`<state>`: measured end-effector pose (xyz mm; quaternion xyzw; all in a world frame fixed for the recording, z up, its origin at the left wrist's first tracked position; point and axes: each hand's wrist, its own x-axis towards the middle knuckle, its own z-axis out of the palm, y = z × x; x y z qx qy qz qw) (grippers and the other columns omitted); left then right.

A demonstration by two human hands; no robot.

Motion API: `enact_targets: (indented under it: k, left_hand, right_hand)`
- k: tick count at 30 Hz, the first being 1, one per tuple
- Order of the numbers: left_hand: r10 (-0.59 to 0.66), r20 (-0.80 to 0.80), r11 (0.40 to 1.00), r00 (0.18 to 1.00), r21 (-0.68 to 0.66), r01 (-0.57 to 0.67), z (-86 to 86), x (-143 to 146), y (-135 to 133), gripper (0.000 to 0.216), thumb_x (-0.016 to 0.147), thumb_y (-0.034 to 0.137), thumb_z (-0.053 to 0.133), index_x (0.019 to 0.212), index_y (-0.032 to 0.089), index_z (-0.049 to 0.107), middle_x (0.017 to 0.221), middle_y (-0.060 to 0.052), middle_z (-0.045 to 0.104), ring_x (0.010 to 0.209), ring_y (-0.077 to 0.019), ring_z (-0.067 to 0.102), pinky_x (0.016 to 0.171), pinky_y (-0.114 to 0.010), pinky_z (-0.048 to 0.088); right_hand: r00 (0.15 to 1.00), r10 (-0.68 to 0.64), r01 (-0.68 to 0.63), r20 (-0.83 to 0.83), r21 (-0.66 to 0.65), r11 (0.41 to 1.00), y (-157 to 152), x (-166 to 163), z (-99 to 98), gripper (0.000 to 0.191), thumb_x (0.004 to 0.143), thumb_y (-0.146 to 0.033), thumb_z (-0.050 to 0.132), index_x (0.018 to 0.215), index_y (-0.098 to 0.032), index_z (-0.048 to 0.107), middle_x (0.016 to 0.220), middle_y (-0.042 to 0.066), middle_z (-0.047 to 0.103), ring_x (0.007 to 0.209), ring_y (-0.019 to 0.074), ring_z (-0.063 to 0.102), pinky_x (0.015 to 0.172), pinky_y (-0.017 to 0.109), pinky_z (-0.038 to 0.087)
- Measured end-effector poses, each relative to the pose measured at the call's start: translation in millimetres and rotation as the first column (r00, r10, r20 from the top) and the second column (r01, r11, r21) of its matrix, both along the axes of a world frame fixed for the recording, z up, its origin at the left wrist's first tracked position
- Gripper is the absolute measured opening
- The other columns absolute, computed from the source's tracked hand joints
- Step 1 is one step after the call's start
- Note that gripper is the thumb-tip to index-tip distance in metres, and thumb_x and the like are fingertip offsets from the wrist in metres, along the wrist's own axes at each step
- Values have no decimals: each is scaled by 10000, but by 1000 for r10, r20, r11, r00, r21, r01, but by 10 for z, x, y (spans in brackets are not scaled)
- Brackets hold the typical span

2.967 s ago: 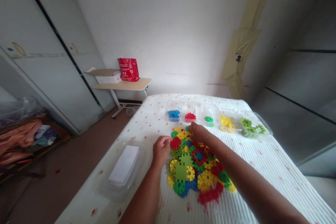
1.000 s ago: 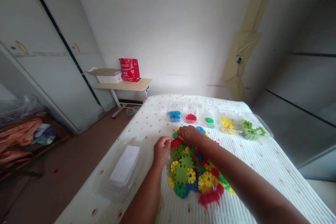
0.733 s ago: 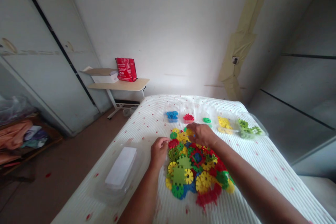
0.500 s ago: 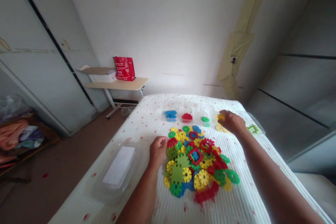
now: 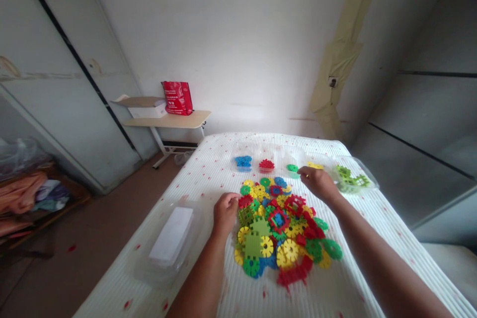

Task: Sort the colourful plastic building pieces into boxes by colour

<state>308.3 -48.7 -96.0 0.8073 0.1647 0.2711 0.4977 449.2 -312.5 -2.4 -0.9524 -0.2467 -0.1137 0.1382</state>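
A pile of plastic snap-together building pieces, notched discs and squares in red, yellow, green and blue, lies on the bed. At the pile's left edge, my left hand rests with curled fingers beside a red piece. Its fingertips are partly hidden. My right hand hangs over the space between the pile and the clear containers, fingers pinched together; what they hold, if anything, does not show. Behind it are yellow pieces, partly covered by the hand. Green discs sit just left of its fingertips.
Clear containers at the back hold blue pieces, red pieces and light green pieces. On the left a clear lidless-looking box contains a white block. A side table carries a red bag.
My right hand has moved left and toward me, away from the yellow pieces, uncovering the light green ones. The yellow piece at its fingers no longer shows there. My left hand stays put.
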Motion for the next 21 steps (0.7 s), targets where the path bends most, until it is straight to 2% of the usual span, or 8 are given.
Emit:
enact_targets:
  k: [5,11,16,21]
  left_hand:
    - [4,8,1000,1000,-1,-4,-10,0,-3,206,731,224,474,795,177,665,812,-27,684,773,-156,620,743,-271,468]
    - [11,6,1000,1000,8,-11,-41,15,18,207,731,233,486,805,179,672,816,-26,689,770,-157,623,740,-268,472]
    - [10,-1,1000,1000,0,-10,-29,11,17,207,734,230,481,802,177,669,814,-28,688,764,-157,623,735,-269,472]
    - [4,-4,1000,1000,4,-4,-49,24,30,205,735,243,485,805,177,666,816,-30,686,771,-158,623,745,-272,469]
  right_hand:
    - [991,36,-53,-133,-128,990,214,-13,-270,278,790,-175,469,967,-234,675,952,33,704,851,174,643,737,256,454]
    - [982,13,-46,-187,-174,984,336,41,-464,374,756,-340,598,1114,-232,602,1062,62,662,908,198,627,716,267,462]
    - [981,37,-78,-189,-211,974,428,-8,-419,373,761,-360,597,1106,-219,599,1065,68,666,950,204,616,758,262,451]
    - [986,32,-77,-166,-268,961,374,-79,-229,422,748,-272,578,1168,-228,563,1002,70,688,902,212,632,747,295,455]
